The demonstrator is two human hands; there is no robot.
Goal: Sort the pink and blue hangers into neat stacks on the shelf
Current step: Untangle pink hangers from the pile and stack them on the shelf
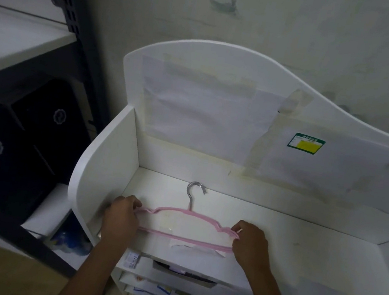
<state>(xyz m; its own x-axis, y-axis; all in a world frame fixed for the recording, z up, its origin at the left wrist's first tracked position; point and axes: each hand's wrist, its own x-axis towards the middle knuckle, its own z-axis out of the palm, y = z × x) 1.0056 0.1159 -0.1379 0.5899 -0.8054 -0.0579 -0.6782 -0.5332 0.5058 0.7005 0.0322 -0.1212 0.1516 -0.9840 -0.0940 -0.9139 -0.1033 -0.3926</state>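
Left hand and right hand: each pinching one end of pink hangers, lying flat on white shelf.

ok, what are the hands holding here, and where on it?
Pink hangers, flat on the shelf: left hand pinches the left shoulder end, right hand the right end.

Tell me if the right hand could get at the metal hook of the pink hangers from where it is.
Probably yes. The metal hook lies exposed on the bare shelf, nothing between it and the right hand. But that hand grips the pink hangers, so it must let go first.
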